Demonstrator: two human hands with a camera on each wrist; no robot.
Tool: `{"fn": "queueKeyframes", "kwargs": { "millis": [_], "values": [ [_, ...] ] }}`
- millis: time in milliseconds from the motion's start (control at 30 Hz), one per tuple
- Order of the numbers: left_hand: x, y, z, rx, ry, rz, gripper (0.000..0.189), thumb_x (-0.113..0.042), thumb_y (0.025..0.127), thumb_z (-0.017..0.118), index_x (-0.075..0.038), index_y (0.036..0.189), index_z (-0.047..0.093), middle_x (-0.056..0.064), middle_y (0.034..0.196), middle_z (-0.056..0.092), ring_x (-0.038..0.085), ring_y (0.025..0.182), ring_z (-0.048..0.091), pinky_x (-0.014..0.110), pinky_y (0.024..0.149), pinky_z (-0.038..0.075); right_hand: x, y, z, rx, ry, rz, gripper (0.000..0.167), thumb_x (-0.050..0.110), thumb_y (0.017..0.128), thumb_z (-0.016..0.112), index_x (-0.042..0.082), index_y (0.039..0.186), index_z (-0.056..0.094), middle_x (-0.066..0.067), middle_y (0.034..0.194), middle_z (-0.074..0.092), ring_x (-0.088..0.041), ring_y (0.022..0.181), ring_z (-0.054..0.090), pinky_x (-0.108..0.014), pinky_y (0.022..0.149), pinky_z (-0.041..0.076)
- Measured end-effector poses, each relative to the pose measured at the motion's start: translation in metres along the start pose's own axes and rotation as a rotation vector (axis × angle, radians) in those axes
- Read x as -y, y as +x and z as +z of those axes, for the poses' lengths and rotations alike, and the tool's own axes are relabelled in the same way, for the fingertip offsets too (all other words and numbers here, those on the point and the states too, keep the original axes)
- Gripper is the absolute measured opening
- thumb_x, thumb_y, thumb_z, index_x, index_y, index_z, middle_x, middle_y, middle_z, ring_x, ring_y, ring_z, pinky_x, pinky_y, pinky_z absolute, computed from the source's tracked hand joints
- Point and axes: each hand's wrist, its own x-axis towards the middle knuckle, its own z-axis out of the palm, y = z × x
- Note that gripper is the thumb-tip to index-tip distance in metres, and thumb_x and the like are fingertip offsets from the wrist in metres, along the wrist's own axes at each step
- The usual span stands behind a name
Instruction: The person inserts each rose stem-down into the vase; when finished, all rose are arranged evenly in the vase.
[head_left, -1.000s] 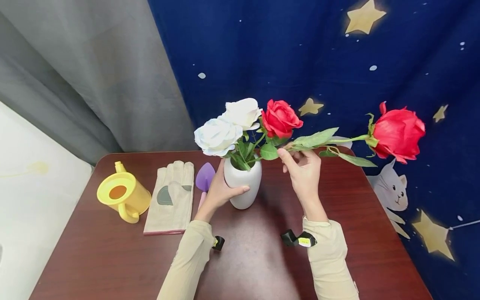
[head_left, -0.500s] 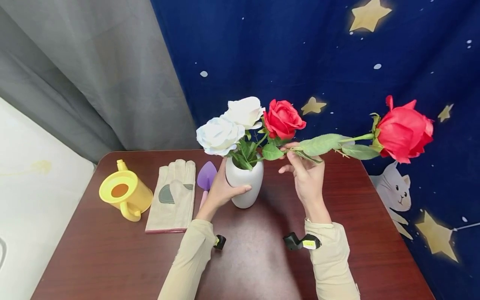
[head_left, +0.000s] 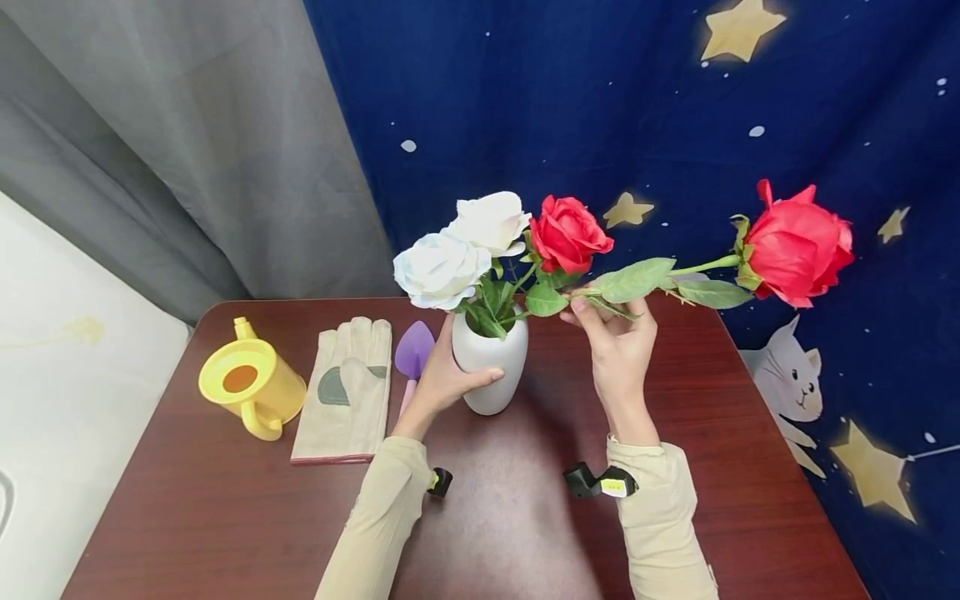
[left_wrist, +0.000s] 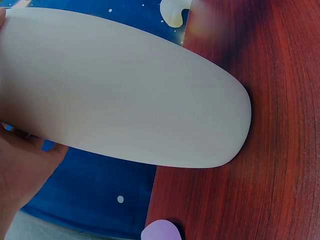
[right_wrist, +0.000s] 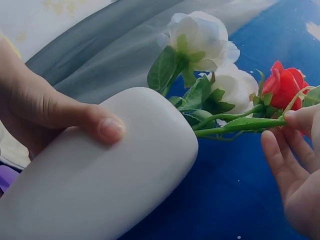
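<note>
A white vase [head_left: 495, 379] stands on the table, and my left hand [head_left: 444, 379] grips it from the left, thumb across its front. Two pale roses [head_left: 489, 223] and a smaller red rose [head_left: 568, 237] rise from its mouth. My right hand [head_left: 624, 350] pinches the green stem of a large red rose [head_left: 798, 246] between thumb and fingers. That rose leans far out to the right, almost level. In the right wrist view its stem [right_wrist: 245, 124] runs to the rim of the vase [right_wrist: 145, 145]. The left wrist view shows mostly the vase's side [left_wrist: 125, 90].
Left of the vase lie a purple hand trowel [head_left: 414, 350] and a pair of beige gardening gloves [head_left: 345, 417]. Farther left stands a yellow watering can [head_left: 258, 383]. A blue curtain [head_left: 525, 100] hangs right behind the table's [head_left: 225, 517] back edge.
My right fingers loosen on the large red rose's stem, then pinch it again. The bloom swings right and comes back a little left and up. My left hand stays on the vase.
</note>
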Motion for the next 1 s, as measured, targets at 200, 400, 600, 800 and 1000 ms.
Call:
{"fn": "queueKeyframes", "kwargs": {
  "millis": [200, 400, 600, 800, 1000],
  "values": [
    [0.0, 0.0, -0.001, 0.0, 0.003, 0.009, 0.095, -0.011, 0.065, 0.083, -0.011, 0.142, 0.028, 0.009, 0.127, 0.051, 0.022, 0.108, 0.053, 0.042, 0.087, 0.044, -0.001, 0.001, 0.004, -0.037, -0.033, 0.006, 0.029, -0.018, 0.077, 0.063, -0.004, 0.102, 0.064, -0.016, 0.088, 0.066, -0.025, 0.081, 0.066, -0.038, 0.079, 0.051],
    [-0.001, 0.0, -0.001, -0.006, 0.004, -0.001, 0.095, -0.012, 0.065, 0.083, -0.012, 0.143, 0.027, 0.008, 0.127, 0.051, 0.021, 0.108, 0.052, 0.041, 0.088, 0.044, -0.004, 0.001, 0.007, -0.012, -0.191, -0.005, 0.025, -0.015, 0.076, 0.066, -0.014, 0.101, 0.061, -0.012, 0.089, 0.067, -0.023, 0.083, 0.066, -0.037, 0.082, 0.05],
    [0.001, 0.0, -0.001, -0.01, -0.019, 0.015, 0.1, -0.011, 0.065, 0.084, -0.015, 0.145, 0.024, 0.008, 0.131, 0.048, 0.021, 0.111, 0.051, 0.041, 0.09, 0.042, -0.002, -0.003, 0.019, 0.026, -0.361, 0.042, 0.025, -0.015, 0.073, 0.07, -0.016, 0.097, 0.062, -0.003, 0.086, 0.067, -0.014, 0.082, 0.064, -0.029, 0.077, 0.051],
    [0.001, -0.002, -0.001, -0.016, -0.012, 0.002, 0.095, -0.01, 0.066, 0.083, -0.009, 0.142, 0.028, 0.011, 0.129, 0.049, 0.022, 0.109, 0.051, 0.041, 0.09, 0.043, -0.001, -0.014, 0.034, 0.107, -0.622, 0.076, 0.025, -0.01, 0.071, 0.074, -0.011, 0.094, 0.066, -0.015, 0.086, 0.067, -0.005, 0.08, 0.058, -0.022, 0.074, 0.048],
    [-0.002, -0.003, 0.0, -0.009, 0.01, -0.041, 0.092, -0.012, 0.067, 0.083, -0.007, 0.141, 0.029, 0.012, 0.127, 0.05, 0.022, 0.108, 0.052, 0.04, 0.089, 0.043, -0.023, -0.024, 0.028, 0.105, -0.76, 0.111, 0.015, 0.0, 0.071, 0.078, -0.001, 0.084, 0.069, -0.01, 0.076, 0.064, -0.01, 0.071, 0.051, -0.018, 0.061, 0.042]
  ]
}}
